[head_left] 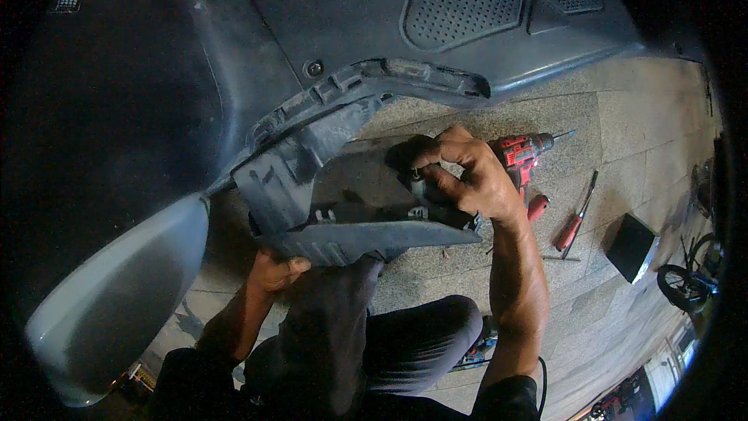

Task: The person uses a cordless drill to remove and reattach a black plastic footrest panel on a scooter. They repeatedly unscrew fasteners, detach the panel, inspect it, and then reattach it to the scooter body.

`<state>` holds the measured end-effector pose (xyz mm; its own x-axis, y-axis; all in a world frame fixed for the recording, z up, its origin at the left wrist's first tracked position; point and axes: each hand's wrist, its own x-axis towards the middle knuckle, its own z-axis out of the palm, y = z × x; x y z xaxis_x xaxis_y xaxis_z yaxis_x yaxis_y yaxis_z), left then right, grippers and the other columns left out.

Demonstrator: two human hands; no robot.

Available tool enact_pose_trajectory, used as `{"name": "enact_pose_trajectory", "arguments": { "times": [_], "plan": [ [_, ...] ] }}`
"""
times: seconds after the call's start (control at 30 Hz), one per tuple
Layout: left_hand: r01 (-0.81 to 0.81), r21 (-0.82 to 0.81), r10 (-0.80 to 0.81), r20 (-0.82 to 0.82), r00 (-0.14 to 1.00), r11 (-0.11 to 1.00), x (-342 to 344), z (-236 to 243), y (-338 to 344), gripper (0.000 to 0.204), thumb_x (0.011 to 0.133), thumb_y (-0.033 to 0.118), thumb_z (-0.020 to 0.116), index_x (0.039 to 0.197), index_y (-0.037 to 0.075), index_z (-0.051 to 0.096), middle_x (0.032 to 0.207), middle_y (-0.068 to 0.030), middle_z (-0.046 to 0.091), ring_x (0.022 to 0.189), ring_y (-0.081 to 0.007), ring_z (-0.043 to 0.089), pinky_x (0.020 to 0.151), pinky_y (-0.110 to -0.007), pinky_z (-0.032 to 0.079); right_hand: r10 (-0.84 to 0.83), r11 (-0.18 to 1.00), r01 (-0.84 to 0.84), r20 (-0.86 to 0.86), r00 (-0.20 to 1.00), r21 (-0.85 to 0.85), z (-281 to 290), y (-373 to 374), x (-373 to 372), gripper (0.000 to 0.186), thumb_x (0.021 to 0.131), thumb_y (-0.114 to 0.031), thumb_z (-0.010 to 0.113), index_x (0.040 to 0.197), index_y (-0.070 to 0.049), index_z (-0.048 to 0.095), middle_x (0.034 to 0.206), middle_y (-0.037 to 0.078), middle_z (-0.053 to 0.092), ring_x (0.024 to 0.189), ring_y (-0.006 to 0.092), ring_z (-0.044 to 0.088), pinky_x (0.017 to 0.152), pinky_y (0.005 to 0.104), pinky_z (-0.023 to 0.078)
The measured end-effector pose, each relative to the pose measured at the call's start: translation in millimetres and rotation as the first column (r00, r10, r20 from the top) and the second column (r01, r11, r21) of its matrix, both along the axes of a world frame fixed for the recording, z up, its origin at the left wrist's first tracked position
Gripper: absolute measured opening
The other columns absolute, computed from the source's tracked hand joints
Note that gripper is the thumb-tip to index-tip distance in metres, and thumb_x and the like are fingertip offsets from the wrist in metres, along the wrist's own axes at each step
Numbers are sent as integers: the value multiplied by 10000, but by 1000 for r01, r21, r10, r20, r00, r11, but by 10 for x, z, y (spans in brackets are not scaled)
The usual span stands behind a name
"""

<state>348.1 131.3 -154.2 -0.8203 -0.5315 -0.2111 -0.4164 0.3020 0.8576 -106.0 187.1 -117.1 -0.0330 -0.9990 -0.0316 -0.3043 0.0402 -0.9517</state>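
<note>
Head view: left hand (276, 270) is gripping the near left edge of the grey panel (366, 240), beside the bodywork (335, 19); right hand (485, 178), curled, is apparently pinching a small part (418, 186) inside. Working that part is seemingly the step, next calling for steady support.

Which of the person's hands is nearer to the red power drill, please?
Right: the right hand is just left of the drill; the left hand is farther off, at the lower-left edge of the dark panel.
</note>
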Motion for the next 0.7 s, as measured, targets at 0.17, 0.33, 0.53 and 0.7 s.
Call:
{"name": "enact_pose_trajectory", "arguments": {
  "times": [0.17, 0.33, 0.53, 0.7],
  "plan": [
    [-201, 298, 244, -116, 963, 933, -89, -74, -8, 450, 743, 87, 813, 1168, 41, 672, 1157, -120, 655, 1042, -284, 634, 920, -415, 507, -11, 971, -23, 141, 990, 237, -96, 228, 93, 146, 800, -40, 745, 943, -35, 717, 887, 98, 674, 916, 240, 615, 842, 353, 473],
    [-371, 763, 302, 239, 923, 530, -388, 415, -159, 607, 750, 141, 807, 1280, -24, 561, 1181, -112, 643, 1092, -263, 612, 1002, -409, 461, 95, 914, -191, 269, 958, 358, -208, 528, 259, 135, 814, -49, 656, 935, -65, 713, 903, 98, 707, 919, 249, 649, 837, 355, 505],
    [-251, 823, 176, 186, 967, 510, -89, 483, -375, 611, 889, 181, 675, 1436, 47, 436, 1392, -126, 519, 1257, -277, 535, 1018, -428, 474, 188, 953, -254, 336, 923, 166, -249, 896, 681, 152, 795, -23, 645, 939, -23, 696, 863, 134, 692, 842, 265, 663, 787, 364, 518],
    [-418, 652, 215, 370, 904, 633, -207, 547, -486, 728, 755, 143, 760, 1407, 4, 466, 1331, -131, 554, 1258, -277, 508, 1117, -403, 362, 193, 888, -353, 456, 869, 296, -249, 1119, 1059, 117, 850, -95, 692, 945, -26, 696, 858, 133, 700, 819, 262, 667, 757, 364, 526]
  ]
}}
